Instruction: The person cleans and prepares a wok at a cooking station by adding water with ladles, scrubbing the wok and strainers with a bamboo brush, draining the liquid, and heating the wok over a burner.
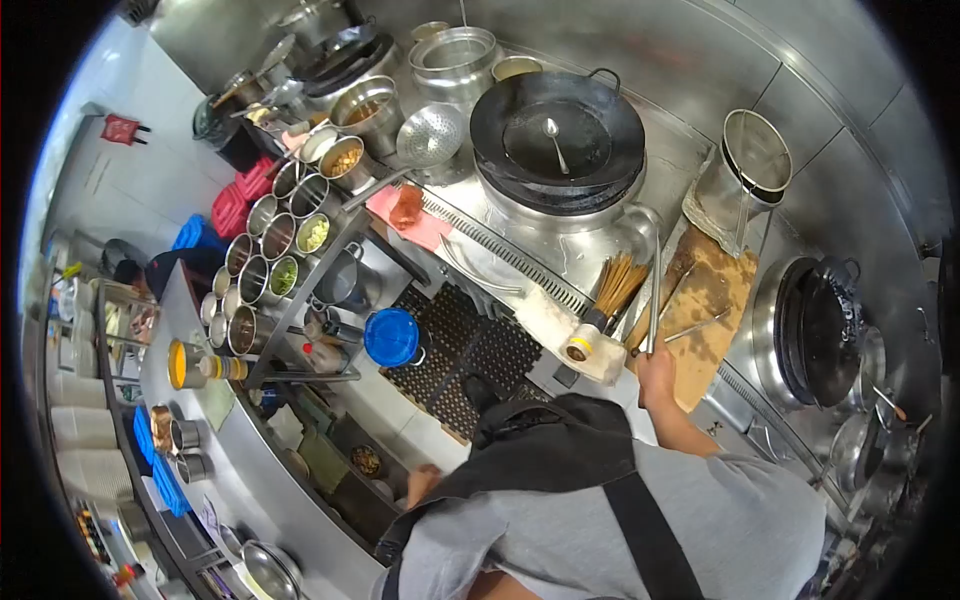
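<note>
The steel tube point(655, 290) is slender, bright and smooth, bent over at its upper end beside the wok stand; it runs down over the edge of a wooden board point(725, 330) whose pale surface is blotched with dark, wet-looking patches. The right hand point(657, 372) is at the tube's lower end, by the front edge of the cooking bench point(590, 245). Its grip is closed, the fingers folded in around that end with little gap to be seen. A thin rod point(697, 325) slants across the board just beside this hand

To the left of that hand stand a bundle of bamboo sticks point(618, 285), splayed at the top, and a small jar point(580, 347) with a yellow and white band and brown contents, next to a pale folded cloth point(550, 318). Behind them a black wok point(500, 125) sits on its stand, a shiny spoon point(557, 150) lying inside it

The left hand point(423, 483) hangs low, near a round container of brown food point(366, 461) under the left-hand counter; its fingers are too small and partly hidden, so I cannot tell how open its grip is or whether it holds anything
</note>
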`<state>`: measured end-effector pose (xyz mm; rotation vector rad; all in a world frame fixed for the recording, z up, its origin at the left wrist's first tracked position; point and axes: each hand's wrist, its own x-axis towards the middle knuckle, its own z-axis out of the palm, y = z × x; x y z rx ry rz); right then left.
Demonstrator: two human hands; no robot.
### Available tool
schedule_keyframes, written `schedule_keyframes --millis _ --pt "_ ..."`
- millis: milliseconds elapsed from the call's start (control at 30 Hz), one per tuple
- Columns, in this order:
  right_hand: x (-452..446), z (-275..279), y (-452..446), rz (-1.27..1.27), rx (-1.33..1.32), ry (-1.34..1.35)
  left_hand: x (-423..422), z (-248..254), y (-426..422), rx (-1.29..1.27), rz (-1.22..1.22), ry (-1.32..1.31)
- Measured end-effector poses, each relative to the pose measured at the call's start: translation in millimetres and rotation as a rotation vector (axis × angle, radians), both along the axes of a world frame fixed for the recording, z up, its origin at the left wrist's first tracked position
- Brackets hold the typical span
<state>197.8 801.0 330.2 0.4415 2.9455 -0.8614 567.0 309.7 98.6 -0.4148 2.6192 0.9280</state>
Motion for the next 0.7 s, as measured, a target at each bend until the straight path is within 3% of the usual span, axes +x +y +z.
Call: schedule_keyframes --millis 33,100,200,267,333,367,400,467,533,700 --pt "-0.7 0.5 -9.9 -0.008 0.017 -0.009 -16.5 29.7 -18.3 0.391 0.626 -0.214" --pt "-3.7 -8.9 -33.3 -0.096 0.127 0.014 -43.3 84.4 -61.4 0.59 0.936 -0.163" --pt "1.7 -15.8 -48.3 -0.121 0.1 -0.049 -80.2 108.4 -134.5 0.43 0.823 -0.301" --pt "-1.6 -15.3 -56.3 -0.134 0.041 -0.12 -104.7 66.2 -191.5 0.339 0.766 -0.363" --pt "-4.1 1.2 -69.4 -0.14 0.014 -0.087 -154.8 59.6 -229.3 0.363 0.653 -0.391" --pt "-3.6 6.1 -75.8 -0.137 -0.017 -0.055 -179.7 52.9 -236.4 0.197 0.506 -0.223" --pt "-3.5 6.8 -80.7 -0.141 -0.016 -0.063 -206.4 50.0 -240.9 0.033 0.357 -0.058" --pt "-8.3 8.4 -82.1 -0.261 -0.134 -0.094 -275.8 88.4 -217.3 0.308 0.571 -0.18" --pt "-9.7 -5.9 -77.0 -0.251 -0.126 -0.107 -324.8 127.6 -181.4 0.214 0.402 -0.043" --pt "-23.5 -4.2 -94.4 -0.378 -0.22 -0.071 -355.9 119.3 -146.6 0.193 0.214 -0.023"
